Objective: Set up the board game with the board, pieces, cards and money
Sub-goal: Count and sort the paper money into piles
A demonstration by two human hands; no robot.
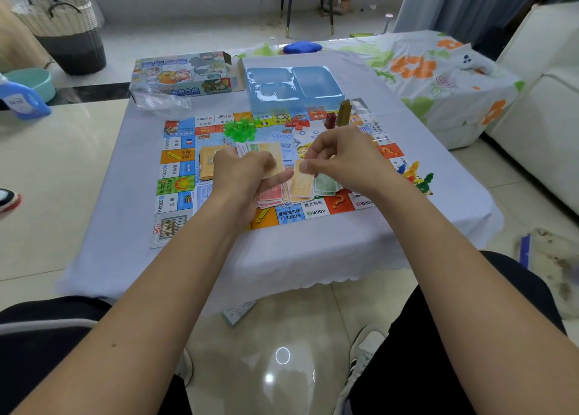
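The colourful game board point(175, 182) lies flat on a low table with a pale lilac cloth. My left hand point(241, 170) holds a fanned stack of paper money point(266, 151) above the board's middle. My right hand point(338, 157) pinches one orange bill point(302, 179) just to the right of it. Sorted money piles lie below: red point(271, 195), orange point(300, 192), green point(326, 184). An orange card stack point(208, 162) sits to the left. Green houses point(239, 129), red houses point(297, 122) and coloured pawns point(416, 176) rest on the board.
The empty blue plastic tray point(294, 85) and the game box point(185, 74) stand at the table's far side, with a clear bag point(163, 101) near the box. A leaflet point(239, 312) lies on the floor under the table edge. A sofa point(539, 117) is at right.
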